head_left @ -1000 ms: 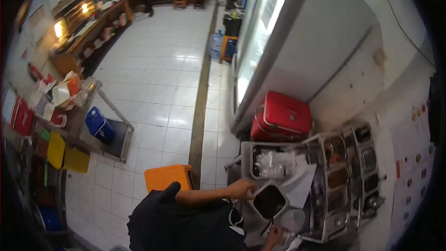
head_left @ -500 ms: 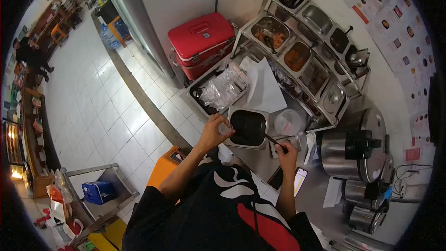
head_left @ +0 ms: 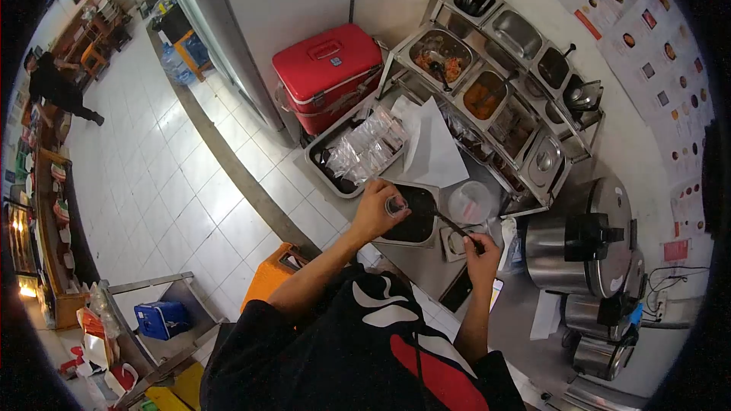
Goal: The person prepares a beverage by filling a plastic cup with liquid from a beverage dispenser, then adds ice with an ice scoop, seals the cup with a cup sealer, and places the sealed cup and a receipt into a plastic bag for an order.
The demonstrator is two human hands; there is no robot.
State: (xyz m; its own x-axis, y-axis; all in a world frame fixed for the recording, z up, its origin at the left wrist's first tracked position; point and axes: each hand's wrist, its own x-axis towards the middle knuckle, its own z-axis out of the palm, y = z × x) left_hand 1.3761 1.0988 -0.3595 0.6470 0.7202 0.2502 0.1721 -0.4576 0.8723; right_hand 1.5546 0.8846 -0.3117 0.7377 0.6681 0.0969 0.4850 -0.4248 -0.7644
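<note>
My left hand [head_left: 373, 213] is closed around a small clear plastic cup [head_left: 394, 205], which it holds over a rectangular steel pan [head_left: 413, 243]. Dark sauce [head_left: 419, 222] lies in the pan. Between the fingers of my right hand [head_left: 482, 259] is the dark handle of a ladle [head_left: 458, 229], slanting down to the pan's right edge. I cannot make out its bowl end. Just beyond the pan stands a round translucent tub [head_left: 470, 202], and a steel lid [head_left: 453, 245] lies beside the pan, under the ladle.
A tray [head_left: 318, 170] of small plastic packets and a red cooler box [head_left: 327, 68] stand beyond the pan. A tiered rack [head_left: 525, 160] of food pans rises at right, near large steel pots [head_left: 560, 251]. A phone [head_left: 496, 289] lies by my right forearm. Another person [head_left: 57, 84] is far left.
My left hand has moved right with the cup, from the pan's left edge to over the sauce. My right hand has shifted slightly right with the ladle. The distant person has changed posture.
</note>
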